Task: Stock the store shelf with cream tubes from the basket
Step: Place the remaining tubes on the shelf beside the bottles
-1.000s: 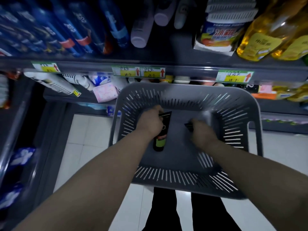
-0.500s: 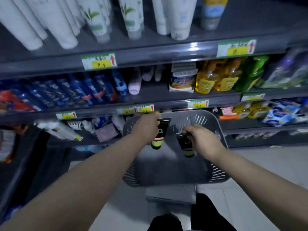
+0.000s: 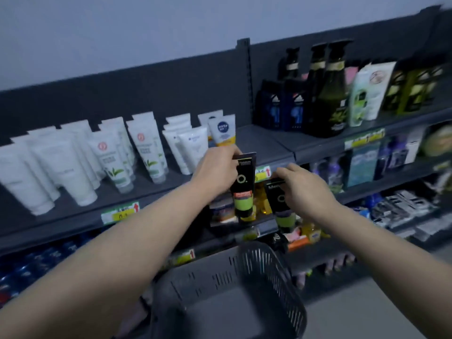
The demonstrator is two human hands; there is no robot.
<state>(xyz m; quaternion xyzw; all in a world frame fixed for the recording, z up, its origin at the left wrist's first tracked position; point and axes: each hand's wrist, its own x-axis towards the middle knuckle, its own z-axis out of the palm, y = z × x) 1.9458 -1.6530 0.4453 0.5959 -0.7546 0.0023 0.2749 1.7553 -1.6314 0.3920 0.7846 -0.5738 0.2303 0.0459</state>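
Observation:
My left hand grips a black cream tube with a green band and cap, cap pointing down, near the front edge of the top shelf. My right hand holds a second black tube of the same kind just to the right and lower. Both tubes hang in front of the shelf's price strip. The grey slotted basket sits low in front of me and shows no tubes inside.
Rows of white cream tubes stand on the top shelf to the left, ending with a Nivea tube. Dark pump bottles and pouches fill the shelf to the right. Lower shelves hold yellow bottles and packets.
Both hands lifted a black tube each out of the basket and rose to the top shelf. My view swung upward from the basket to the shelf.

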